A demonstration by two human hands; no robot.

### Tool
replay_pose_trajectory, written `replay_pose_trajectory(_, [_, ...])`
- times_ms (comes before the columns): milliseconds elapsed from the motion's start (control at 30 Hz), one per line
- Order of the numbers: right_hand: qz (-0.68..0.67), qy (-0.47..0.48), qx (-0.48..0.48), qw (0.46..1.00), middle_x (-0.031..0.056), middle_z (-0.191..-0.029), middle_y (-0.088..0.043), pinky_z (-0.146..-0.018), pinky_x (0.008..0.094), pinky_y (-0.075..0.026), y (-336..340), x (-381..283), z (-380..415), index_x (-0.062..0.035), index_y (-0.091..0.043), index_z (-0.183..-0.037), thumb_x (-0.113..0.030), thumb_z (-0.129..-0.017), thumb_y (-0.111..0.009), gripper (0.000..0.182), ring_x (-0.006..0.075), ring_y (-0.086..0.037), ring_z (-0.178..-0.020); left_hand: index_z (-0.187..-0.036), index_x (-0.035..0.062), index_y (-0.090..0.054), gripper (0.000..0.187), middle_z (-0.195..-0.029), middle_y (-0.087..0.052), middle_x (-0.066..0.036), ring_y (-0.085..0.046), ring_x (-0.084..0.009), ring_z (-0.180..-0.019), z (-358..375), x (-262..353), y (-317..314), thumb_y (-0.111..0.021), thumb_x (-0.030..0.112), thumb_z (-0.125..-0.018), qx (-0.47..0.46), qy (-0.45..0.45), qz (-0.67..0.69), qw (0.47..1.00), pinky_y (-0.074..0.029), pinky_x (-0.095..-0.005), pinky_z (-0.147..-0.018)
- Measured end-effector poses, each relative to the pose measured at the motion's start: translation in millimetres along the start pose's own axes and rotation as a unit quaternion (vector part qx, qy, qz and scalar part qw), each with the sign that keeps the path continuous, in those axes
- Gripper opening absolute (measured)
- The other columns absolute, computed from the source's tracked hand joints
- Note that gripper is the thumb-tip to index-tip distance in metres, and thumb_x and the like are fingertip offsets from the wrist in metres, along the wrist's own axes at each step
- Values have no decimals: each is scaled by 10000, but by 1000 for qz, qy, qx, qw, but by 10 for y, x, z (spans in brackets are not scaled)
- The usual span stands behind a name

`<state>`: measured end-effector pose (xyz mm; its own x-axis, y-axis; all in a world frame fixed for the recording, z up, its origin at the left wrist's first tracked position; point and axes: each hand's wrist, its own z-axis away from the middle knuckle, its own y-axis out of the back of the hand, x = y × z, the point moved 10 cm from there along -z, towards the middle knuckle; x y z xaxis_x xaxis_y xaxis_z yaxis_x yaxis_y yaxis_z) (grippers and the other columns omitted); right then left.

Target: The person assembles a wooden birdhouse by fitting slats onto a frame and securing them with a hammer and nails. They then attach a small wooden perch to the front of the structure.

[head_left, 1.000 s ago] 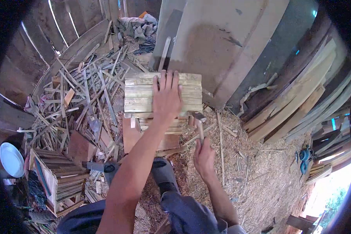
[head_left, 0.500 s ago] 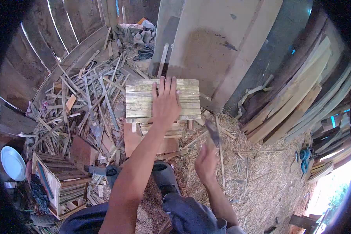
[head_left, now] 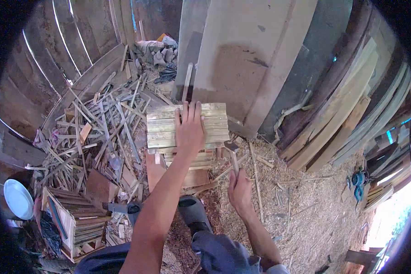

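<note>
My left hand (head_left: 190, 132) lies flat with fingers spread on a slatted wooden panel (head_left: 162, 128), made of several pale strips side by side. My right hand (head_left: 240, 192) grips a hammer (head_left: 234, 159) by its wooden handle. The hammer's dark head is close to the panel's near right corner; whether it touches cannot be told. Under the panel, more slats (head_left: 198, 162) and a reddish-brown board (head_left: 153, 171) show in part.
A heap of scrap sticks (head_left: 100, 123) covers the floor at left. A slatted crate (head_left: 73, 223) and a light blue basin (head_left: 18, 198) are at lower left. Long planks (head_left: 338, 114) lean at right. A blue power tool (head_left: 358, 185) lies on the sawdust.
The hammer has come left and its head lower, now beside the panel's near right corner instead of raised and blurred. My left hand still presses on the panel. The view has shifted slightly.
</note>
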<state>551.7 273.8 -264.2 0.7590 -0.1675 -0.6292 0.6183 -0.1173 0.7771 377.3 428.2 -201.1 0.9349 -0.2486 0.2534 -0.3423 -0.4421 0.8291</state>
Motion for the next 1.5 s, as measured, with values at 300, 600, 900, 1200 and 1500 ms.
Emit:
replay_pose_trajectory(300, [-41,-3,25,999,271,-631,-592,-495,546,-469,99,-132,13,-10,-472,-996,-197,-951,-502,195,478,-601,-597,-1378,17,-374,458,-1391,-424,-142,-324,-297,-1346,-14,25,37,-418,165,-947,-2,0,8,1000,-223,-493,-1117])
replay_pose_trajectory(600, [-42,57,77,994,279,-694,-607,-535,523,-477,127,-88,-62,16,-551,-1031,-243,-928,-554,279,454,-623,-650,-1357,22,-397,444,-1394,-426,-135,-325,-286,-1351,-11,-2,58,-444,157,-936,20,1,13,1000,-231,-484,-1119])
replay_pose_trajectory(900, [-332,26,132,934,84,-853,-703,-685,299,-489,-141,364,-1007,5,-689,-1018,-230,-851,-708,289,143,-625,-748,-1233,69,-536,391,-1331,-502,-135,-371,-338,-1333,518,-346,496,-567,54,-844,-42,-103,191,975,-221,-497,-1136])
replay_pose_trajectory(1200, [-167,-26,96,981,166,-816,-697,-698,374,-508,180,-80,-995,2,-690,-948,-192,-819,-706,234,271,-677,-755,-1076,31,-632,304,-946,-650,-109,-602,-203,-820,1659,-2042,-79,-692,243,-867,47,371,477,795,-493,-352,-748])
replay_pose_trajectory(1500, [-57,172,69,981,227,-757,-651,-648,468,-492,626,-1148,-743,6,-620,-1016,-242,-868,-637,289,395,-649,-732,-982,0,-674,218,-821,-669,-71,-605,-136,-748,1528,-1879,-118,-695,179,-859,44,428,556,711,-480,-280,-658])
